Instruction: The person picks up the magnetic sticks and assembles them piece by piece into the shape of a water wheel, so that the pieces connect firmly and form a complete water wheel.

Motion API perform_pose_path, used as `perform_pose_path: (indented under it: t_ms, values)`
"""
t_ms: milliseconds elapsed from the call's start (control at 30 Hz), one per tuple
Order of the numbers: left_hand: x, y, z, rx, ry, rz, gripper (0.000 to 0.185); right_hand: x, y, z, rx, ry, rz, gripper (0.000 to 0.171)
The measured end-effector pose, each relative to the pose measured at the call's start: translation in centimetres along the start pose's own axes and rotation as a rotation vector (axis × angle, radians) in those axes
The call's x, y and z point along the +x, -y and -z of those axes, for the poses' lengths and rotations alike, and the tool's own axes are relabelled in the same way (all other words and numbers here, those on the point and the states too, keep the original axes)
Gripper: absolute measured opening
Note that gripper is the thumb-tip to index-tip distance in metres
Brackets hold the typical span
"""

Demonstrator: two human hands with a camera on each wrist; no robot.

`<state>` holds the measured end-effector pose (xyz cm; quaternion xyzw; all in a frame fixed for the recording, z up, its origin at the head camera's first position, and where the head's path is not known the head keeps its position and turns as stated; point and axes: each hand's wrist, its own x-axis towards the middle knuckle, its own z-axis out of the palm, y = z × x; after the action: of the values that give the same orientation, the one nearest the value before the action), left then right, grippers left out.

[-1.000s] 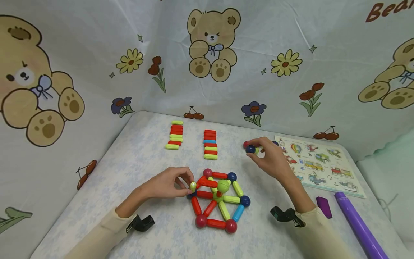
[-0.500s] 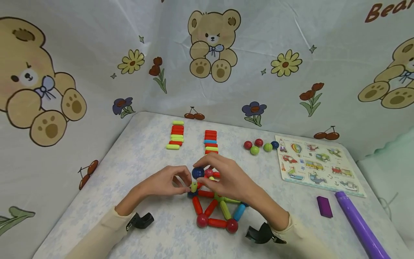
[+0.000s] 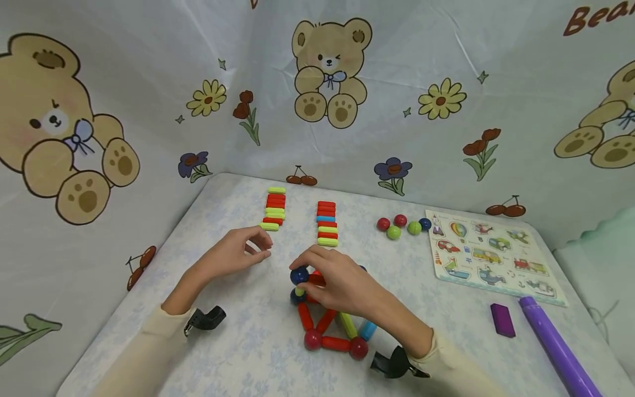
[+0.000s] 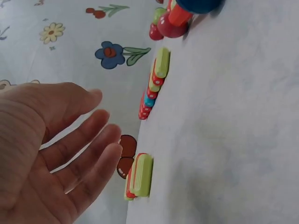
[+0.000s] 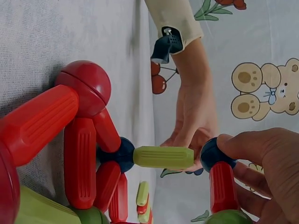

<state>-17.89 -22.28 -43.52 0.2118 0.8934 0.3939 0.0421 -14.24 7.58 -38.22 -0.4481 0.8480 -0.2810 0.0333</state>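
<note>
**The right hand [image 3: 337, 281] pinched a dark blue ball [image 3: 299, 275] over a half-covered frame [image 3: 327, 320]**

In the head view, that hand and its forearm hid much of the rod-and-ball frame's middle and far side. The right wrist view showed a red rod [image 5: 223, 186] joined to the pinched ball, leading to a green ball [image 5: 229, 218] cut off by the bottom edge. A lime rod [image 5: 163, 157] rose from a lower blue ball [image 5: 122, 154], its free end just beside the pinched ball; whether they touched was hard to tell. The left hand [image 3: 233, 253] held nothing, its fingers loosely bent, near the left row of rods [image 3: 275, 204].

The table [image 3: 248, 336] wore a pale, faintly blue-patterned cover. Five loose balls [image 3: 394, 232] sat near a picture board [image 3: 481, 253], with a purple block [image 3: 503, 320] and a purple tube [image 3: 560, 344], cut off below, nearer the viewer. Behind hung a bear-printed curtain [image 3: 268, 157], its lettering [image 3: 595, 19] cropped at the right.
</note>
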Motion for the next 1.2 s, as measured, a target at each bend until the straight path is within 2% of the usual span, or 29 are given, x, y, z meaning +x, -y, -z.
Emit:
perform_pose_path:
  t_ms: [200, 433, 633, 733, 900, 1067, 1200]
  values:
    - [1.7, 0.1, 0.7, 0.187, 0.002, 0.050, 0.029, 0.0, -0.2, -0.3, -0.012, 0.023, -0.007, 0.037]
    - [4.9, 0.9, 0.1, 0.425, 0.017, 0.125, 0.033, -0.3, -0.3, -0.2, 0.006, 0.027, -0.026, 0.037]
    - [6.0, 1.7, -0.6, 0.517, 0.040, 0.160, 0.034, -1.8, -1.2, 0.8, 0.028, 0.010, -0.076, 0.038]
    - [5.9, 2.0, -0.6, 0.541, 0.018, 0.154, 0.031, -3.1, -2.0, 1.6, 0.078, -0.011, -0.110, 0.037]
    - [4.8, 2.7, -0.5, 0.547, -0.008, 0.163, 0.028, -5.0, -3.4, 2.9, 0.170, -0.010, -0.122, 0.034]
    - [3.0, 3.0, -0.4, 0.523, -0.015, 0.164, 0.028, -6.5, -4.6, 3.2, 0.211, 0.027, -0.113, 0.032]
    - [1.0, 2.6, -0.6, 0.481, -0.064, 0.153, 0.027, -7.1, -5.3, 3.1, 0.242, 0.035, -0.101, 0.033]
